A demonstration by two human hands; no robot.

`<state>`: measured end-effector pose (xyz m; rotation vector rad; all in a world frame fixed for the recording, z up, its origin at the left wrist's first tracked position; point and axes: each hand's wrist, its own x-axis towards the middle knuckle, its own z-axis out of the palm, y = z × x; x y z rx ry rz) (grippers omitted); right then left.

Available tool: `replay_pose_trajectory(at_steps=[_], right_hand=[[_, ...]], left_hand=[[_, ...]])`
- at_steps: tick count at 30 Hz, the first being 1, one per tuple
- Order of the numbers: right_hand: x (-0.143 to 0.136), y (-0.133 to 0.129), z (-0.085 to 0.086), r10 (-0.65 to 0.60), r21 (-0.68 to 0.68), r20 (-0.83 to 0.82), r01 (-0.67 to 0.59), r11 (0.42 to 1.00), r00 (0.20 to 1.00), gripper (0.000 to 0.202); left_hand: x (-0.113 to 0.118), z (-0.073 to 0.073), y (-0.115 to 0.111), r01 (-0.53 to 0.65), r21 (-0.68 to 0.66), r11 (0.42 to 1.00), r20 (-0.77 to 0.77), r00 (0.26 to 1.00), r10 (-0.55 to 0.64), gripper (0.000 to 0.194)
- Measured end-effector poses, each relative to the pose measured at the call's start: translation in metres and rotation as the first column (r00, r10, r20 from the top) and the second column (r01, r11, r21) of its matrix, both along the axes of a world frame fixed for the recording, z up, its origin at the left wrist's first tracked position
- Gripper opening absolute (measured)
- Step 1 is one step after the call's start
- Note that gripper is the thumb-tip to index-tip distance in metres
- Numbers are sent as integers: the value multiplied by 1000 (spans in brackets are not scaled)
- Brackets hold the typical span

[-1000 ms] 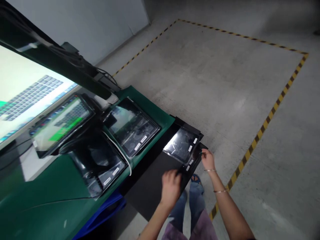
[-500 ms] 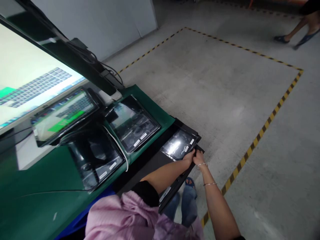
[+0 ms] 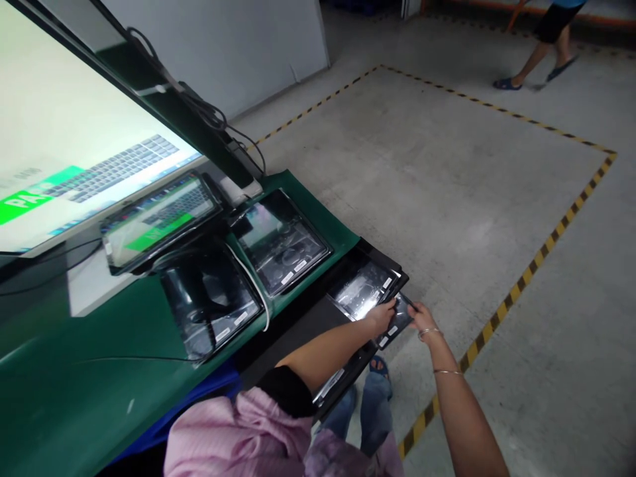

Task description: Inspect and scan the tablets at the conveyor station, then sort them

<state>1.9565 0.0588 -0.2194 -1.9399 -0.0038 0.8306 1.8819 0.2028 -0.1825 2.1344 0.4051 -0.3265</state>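
1 labelled panel (image 3: 399, 320): edge pinched at 3 o'clock by right hand (image 3: 422, 318); left hand (image 3: 381, 318) curled at 10 o'clock, hold unclear; uneven grip could drop it.

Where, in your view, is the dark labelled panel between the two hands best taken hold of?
Probably by its outer edge, coming from the right, where the right hand meets it: the panel is thin and flat, and that edge juts out past the black board, leaving room to pinch.
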Motion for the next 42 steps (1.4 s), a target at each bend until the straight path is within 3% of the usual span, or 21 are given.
replay_pose_trajectory(at_steps=[5, 9, 12, 15, 19, 23, 25, 26, 29, 31, 33, 36, 42], right_hand=[[4, -72, 16, -210, 48, 40, 208, 977, 977, 54], [-32, -140, 25, -346, 36, 1, 346, 937, 938, 58], [-69, -179, 30, -510, 44, -65, 513, 857, 858, 56], [-100, -199, 41, -666, 60, -79, 670, 740, 742, 55], [-126, -207, 67, -807, 104, -30, 804, 585, 590, 51], [-145, -202, 97, -893, 232, -7, 869, 437, 451, 47], [-152, -191, 111, -889, 291, -35, 856, 427, 456, 42], [-154, -184, 118, -876, 310, -54, 843, 441, 478, 39], [-160, -156, 137, -810, 355, -123, 788, 503, 573, 35], [-162, -138, 149, -761, 394, -156, 746, 537, 630, 33], [-164, -122, 158, -726, 428, -174, 715, 553, 665, 31], [-166, -103, 163, -668, 435, -212, 681, 589, 714, 32], [-169, -73, 155, -536, 404, -248, 589, 700, 807, 35]], left_hand=[[-5, 4, -1, 195, -97, 976, -49, 979, -200, 46], [-2, 8, -9, 236, -95, 967, -87, 966, -244, 38], [0, 14, -13, 242, -110, 964, -102, 962, -253, 37], [-7, 26, -13, 233, -155, 960, -95, 964, -249, 30], [-36, 51, -20, 136, -206, 969, -104, 982, -160, 9], [-69, 76, -55, 5, -318, 948, -205, 976, -74, 42], [-81, 90, -78, -121, -509, 852, -248, 969, -11, 50], [-85, 97, -88, -217, -625, 750, -267, 962, 55, 52], [-95, 119, -103, -477, -829, 293, -372, 861, 348, 56], [-102, 133, -100, -538, -835, 112, -430, 766, 478, 51], [-112, 144, -89, -565, -824, 26, -463, 700, 544, 48], [-132, 154, -71, -586, -810, -36, -484, 633, 604, 50], [-164, 148, -51, -605, -788, -117, -491, 502, 712, 47]])
